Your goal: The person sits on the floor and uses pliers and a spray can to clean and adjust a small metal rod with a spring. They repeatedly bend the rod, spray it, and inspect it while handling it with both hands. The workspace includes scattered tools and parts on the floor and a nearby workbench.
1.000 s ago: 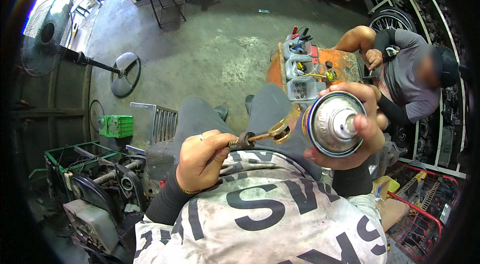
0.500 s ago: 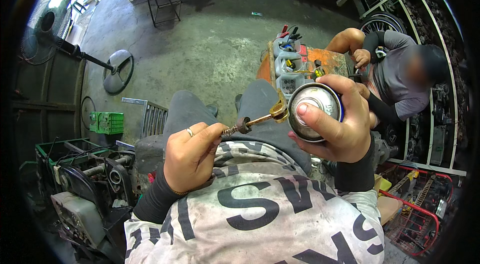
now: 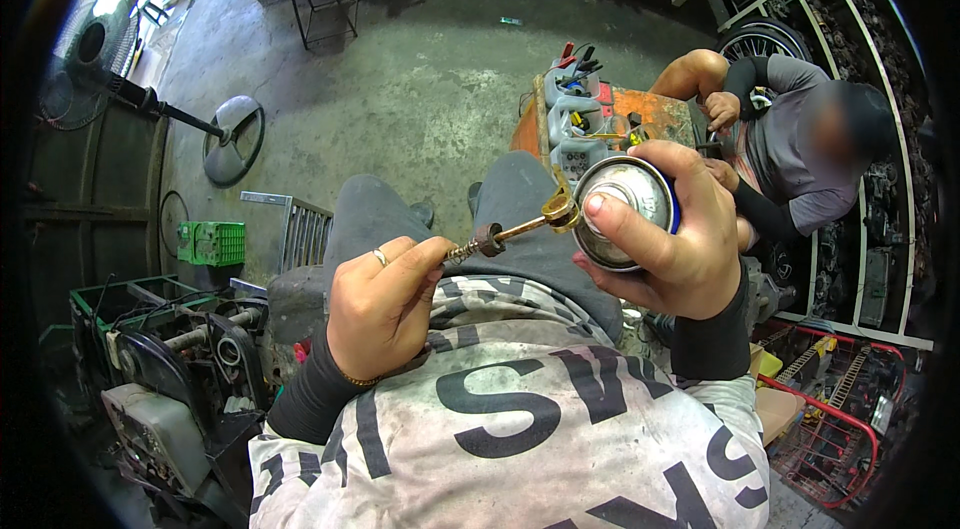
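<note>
My left hand is closed, pinching the spring end of a slim metal rod. A coil spring and a dark round collar sit on this rod, and a brass-coloured forked fitting forms its far end. My right hand is wrapped round a spray can, its silver round end tilted toward me and the thumb lying over it. The fitting appears right beside the can's rim; whether they touch I cannot tell. Both hands are above my lap.
Ahead to the right, an orange worn workbench carries grey plastic bins of tools. Another person sits beside it. A pedestal fan, green crate and machine parts stand left; a red wire rack is right.
The rod and its fitting have turned slightly, and the can has shifted a little to the left. Both hands keep their grip.
</note>
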Demonstrator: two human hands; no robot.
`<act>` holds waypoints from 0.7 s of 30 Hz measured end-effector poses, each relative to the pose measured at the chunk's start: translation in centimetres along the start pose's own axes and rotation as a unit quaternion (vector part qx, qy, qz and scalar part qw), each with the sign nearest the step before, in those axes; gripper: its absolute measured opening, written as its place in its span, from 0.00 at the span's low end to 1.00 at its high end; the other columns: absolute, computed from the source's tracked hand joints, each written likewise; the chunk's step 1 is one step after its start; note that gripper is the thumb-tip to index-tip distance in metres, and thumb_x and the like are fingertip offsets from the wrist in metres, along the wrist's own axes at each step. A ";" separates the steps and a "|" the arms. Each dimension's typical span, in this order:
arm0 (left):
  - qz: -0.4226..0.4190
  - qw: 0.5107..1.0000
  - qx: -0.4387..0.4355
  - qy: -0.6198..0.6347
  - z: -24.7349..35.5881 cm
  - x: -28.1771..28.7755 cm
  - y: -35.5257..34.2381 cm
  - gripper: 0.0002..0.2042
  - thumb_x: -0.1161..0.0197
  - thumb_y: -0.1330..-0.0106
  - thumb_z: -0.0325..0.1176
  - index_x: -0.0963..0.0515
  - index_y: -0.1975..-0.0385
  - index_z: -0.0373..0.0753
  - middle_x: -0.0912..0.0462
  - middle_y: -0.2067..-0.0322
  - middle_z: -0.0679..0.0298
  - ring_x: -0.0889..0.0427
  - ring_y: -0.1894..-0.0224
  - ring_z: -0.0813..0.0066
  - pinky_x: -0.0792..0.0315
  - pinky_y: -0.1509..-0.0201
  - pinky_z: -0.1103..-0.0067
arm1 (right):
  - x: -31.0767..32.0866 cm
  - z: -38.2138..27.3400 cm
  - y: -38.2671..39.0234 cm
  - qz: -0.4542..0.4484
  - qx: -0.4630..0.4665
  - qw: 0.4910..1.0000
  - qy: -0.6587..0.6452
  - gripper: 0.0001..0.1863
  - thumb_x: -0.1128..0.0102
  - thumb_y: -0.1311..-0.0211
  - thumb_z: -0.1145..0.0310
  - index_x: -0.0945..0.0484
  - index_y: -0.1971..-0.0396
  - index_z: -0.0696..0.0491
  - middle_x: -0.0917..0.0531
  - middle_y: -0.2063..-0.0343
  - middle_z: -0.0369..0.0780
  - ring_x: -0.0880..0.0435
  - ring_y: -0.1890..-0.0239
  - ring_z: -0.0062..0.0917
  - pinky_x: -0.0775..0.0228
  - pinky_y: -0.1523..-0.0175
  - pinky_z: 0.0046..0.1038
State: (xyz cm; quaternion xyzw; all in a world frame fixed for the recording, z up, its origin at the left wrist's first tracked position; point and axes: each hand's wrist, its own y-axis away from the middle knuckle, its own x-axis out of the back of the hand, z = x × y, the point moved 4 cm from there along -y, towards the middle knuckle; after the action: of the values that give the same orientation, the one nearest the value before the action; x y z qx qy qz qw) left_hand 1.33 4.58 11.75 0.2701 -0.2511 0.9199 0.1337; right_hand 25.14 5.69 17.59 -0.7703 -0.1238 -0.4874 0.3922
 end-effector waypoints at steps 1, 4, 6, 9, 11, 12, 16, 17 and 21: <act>-0.001 1.000 0.000 -0.002 0.0 0.0 0.0 0.14 0.40 0.49 0.13 0.22 0.62 0.31 0.29 0.81 0.59 0.28 0.83 0.65 0.36 0.79 0.76 | -0.1 0.0 0.0 -0.001 0.001 1.000 -0.001 0.40 0.17 0.73 0.67 0.23 0.50 0.38 0.25 0.55 0.49 0.18 0.62 0.37 0.22 0.63 0.32; -0.003 1.000 0.005 -0.006 -0.1 0.0 0.2 0.14 0.40 0.49 0.13 0.22 0.62 0.31 0.28 0.81 0.58 0.28 0.83 0.65 0.36 0.79 0.76 | -0.3 0.1 -0.1 -0.004 0.004 1.000 -0.002 0.40 0.17 0.73 0.67 0.23 0.50 0.38 0.25 0.55 0.48 0.18 0.61 0.38 0.22 0.63 0.32; -0.004 1.000 0.008 -0.007 -0.2 0.1 0.3 0.14 0.40 0.49 0.13 0.22 0.62 0.31 0.28 0.81 0.58 0.28 0.83 0.65 0.35 0.79 0.76 | -0.4 0.1 -0.1 -0.003 0.002 1.000 -0.009 0.40 0.17 0.73 0.67 0.23 0.49 0.38 0.25 0.55 0.48 0.18 0.61 0.37 0.22 0.63 0.32; -0.002 1.000 0.009 -0.005 -0.3 0.1 0.2 0.14 0.40 0.49 0.13 0.22 0.62 0.31 0.28 0.81 0.58 0.28 0.83 0.65 0.35 0.79 0.76 | -0.4 0.0 -0.2 0.000 -0.003 1.000 -0.015 0.40 0.17 0.72 0.68 0.23 0.49 0.38 0.25 0.55 0.48 0.18 0.61 0.37 0.22 0.63 0.32; -0.001 1.000 0.007 -0.005 -0.3 0.1 0.2 0.14 0.40 0.49 0.13 0.22 0.62 0.31 0.28 0.81 0.58 0.28 0.83 0.65 0.36 0.79 0.76 | -0.5 0.0 -0.3 -0.002 -0.004 1.000 -0.006 0.41 0.17 0.72 0.68 0.24 0.49 0.38 0.26 0.55 0.48 0.18 0.61 0.37 0.22 0.63 0.32; -0.001 1.000 0.006 -0.006 -0.4 0.1 0.3 0.14 0.40 0.49 0.13 0.22 0.62 0.31 0.28 0.81 0.58 0.28 0.83 0.65 0.36 0.79 0.76 | -0.4 0.0 -0.3 -0.003 -0.001 1.000 -0.003 0.41 0.18 0.72 0.68 0.24 0.49 0.38 0.25 0.55 0.48 0.18 0.61 0.37 0.22 0.63 0.32; 0.004 1.000 0.008 -0.001 -0.4 0.1 0.4 0.14 0.40 0.49 0.13 0.22 0.62 0.31 0.28 0.81 0.58 0.28 0.83 0.65 0.36 0.79 0.76 | -0.4 0.2 -0.4 -0.014 0.004 1.000 -0.001 0.40 0.18 0.71 0.68 0.23 0.49 0.38 0.25 0.55 0.48 0.18 0.61 0.38 0.22 0.63 0.32; 0.003 1.000 0.009 0.000 -0.4 0.1 0.4 0.14 0.40 0.49 0.13 0.22 0.62 0.31 0.28 0.81 0.58 0.28 0.83 0.65 0.36 0.79 0.76 | -0.5 0.2 -0.3 -0.018 0.004 1.000 -0.003 0.40 0.18 0.71 0.68 0.23 0.49 0.38 0.25 0.55 0.48 0.18 0.61 0.38 0.22 0.63 0.32; 0.005 1.000 0.010 0.001 -0.5 0.2 0.4 0.14 0.40 0.49 0.13 0.22 0.62 0.31 0.28 0.81 0.58 0.28 0.83 0.66 0.35 0.79 0.77 | -0.6 0.1 -0.4 -0.014 0.005 1.000 -0.001 0.39 0.18 0.71 0.67 0.23 0.50 0.38 0.25 0.55 0.49 0.18 0.61 0.38 0.22 0.63 0.33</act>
State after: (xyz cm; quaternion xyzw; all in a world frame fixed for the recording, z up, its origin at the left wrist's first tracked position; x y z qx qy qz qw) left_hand 0.81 4.49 11.33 0.2689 -0.2434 0.9233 0.1264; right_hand 24.70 6.15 17.19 -0.7674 -0.1371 -0.4909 0.3890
